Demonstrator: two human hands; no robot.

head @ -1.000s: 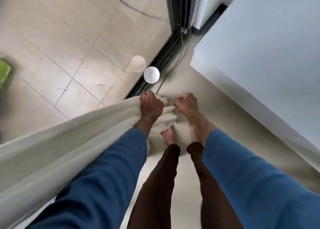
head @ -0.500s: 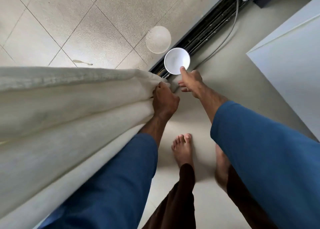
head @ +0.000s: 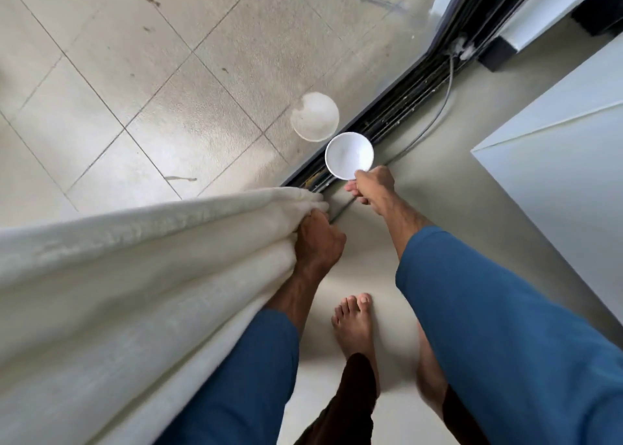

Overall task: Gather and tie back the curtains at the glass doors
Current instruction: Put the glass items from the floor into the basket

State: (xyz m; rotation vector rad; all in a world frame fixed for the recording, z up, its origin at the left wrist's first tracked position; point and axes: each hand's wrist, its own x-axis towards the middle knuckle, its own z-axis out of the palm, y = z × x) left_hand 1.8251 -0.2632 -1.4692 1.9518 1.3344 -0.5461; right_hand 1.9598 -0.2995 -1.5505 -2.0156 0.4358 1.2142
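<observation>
The curtain (head: 128, 296), a thick cream-white fabric, fills the near left of the view in heavy bunched folds that run from the bottom left corner up toward the middle. Near the bottom, two blue sleeves come into view, the left sleeve (head: 242, 377) lying against the curtain's right edge and the right sleeve (head: 499, 336) further right. Between them a bare foot (head: 355, 326) stands on the pale floor (head: 381, 242), with a dark trouser leg (head: 347, 404) above it; a second foot shows only partly beside the right sleeve.

Further out, the left hand (head: 318, 242) is closed in a fist around the gathered end of the curtain, fingers wrapped into the folds, knuckles toward the camera. The curtain's bunched tip pokes out just beyond that fist, close to the door track.

To the right and a little farther, the right hand (head: 372, 186) pinches the near rim of a small white bowl (head: 349, 155) between thumb and fingers. The bowl sits over the edge of the dark door track (head: 404, 107), which runs diagonally up to the far right. A grey cable (head: 435, 121) trails along the floor beside the track.

Beyond the track, behind the glass, lie grey floor tiles (head: 151, 73), with a faint reflection (head: 314, 116) of the bowl in the pane. A white panel (head: 556, 174) occupies the right side.
</observation>
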